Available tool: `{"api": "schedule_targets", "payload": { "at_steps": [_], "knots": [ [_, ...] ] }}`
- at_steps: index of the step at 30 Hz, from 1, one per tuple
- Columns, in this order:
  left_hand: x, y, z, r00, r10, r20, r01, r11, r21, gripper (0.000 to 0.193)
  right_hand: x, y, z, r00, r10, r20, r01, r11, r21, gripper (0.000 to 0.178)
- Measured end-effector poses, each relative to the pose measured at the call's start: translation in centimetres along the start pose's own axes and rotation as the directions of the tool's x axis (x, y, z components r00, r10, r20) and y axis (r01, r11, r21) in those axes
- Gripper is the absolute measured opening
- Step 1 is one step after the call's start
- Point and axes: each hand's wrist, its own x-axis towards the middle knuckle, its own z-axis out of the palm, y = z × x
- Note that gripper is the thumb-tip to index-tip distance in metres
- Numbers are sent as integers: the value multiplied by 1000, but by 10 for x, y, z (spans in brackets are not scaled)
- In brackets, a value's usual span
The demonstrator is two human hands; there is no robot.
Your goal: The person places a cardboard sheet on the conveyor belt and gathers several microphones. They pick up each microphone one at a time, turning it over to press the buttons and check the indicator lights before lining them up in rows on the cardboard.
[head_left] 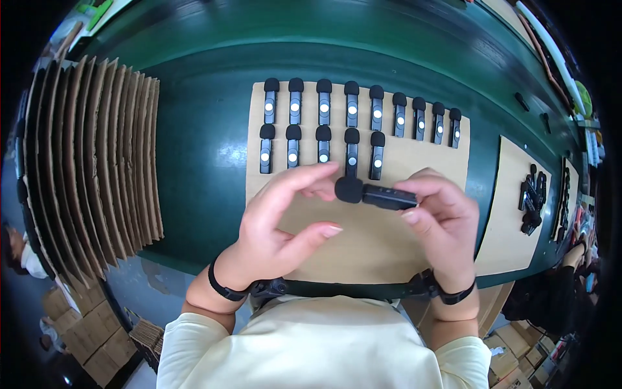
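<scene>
Between the thumb and fingers of my right hand (444, 217) is a small black clip-on microphone (389, 197) with a round foam windscreen (348, 190) pointing left. My left hand (278, 220) is beside the windscreen, thumb and fingers spread apart with nothing between them. Beneath both hands lies a sheet of brown cardboard (363, 259). On its far half, several matching microphones (352, 107) form a back row, foam ends away from me. A shorter row of the same microphones (266, 150) lies nearer, some partly behind my left fingers.
A long stack of upright cardboard sheets (97, 162) stands at the left on the green table (194, 149). To the right, another cardboard sheet (502, 227) carries a heap of black microphones (532, 198). Another person in dark clothing (541, 298) is at the far right.
</scene>
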Motion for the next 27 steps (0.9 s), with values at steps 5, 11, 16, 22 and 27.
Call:
{"api": "schedule_targets", "payload": {
  "at_steps": [5, 11, 16, 22, 27],
  "knots": [
    [-5, -4, -4, 996, -66, 56, 71, 993, -93, 36, -12, 7, 9, 998, 41, -52, -41, 999, 17, 26],
    [-10, -10, 5, 993, -109, 36, 111, 991, -74, 28, -14, 19, 4, 1000, -16, 0, 16, 998, -56, 25],
    [-3, -12, 4, 990, 105, 97, -116, 986, 118, 24, -17, 24, 2, 1000, 3, 20, -2, 998, -68, 24],
    [-6, -8, 5, 996, 32, 81, -42, 992, 122, 25, -17, 23, 2, 998, 36, 55, -34, 999, -37, 26],
    [-11, -10, 7, 989, -143, 36, 146, 985, -88, 29, -16, 26, 4, 996, -77, 40, 81, 990, -115, 29]
  ]
}}
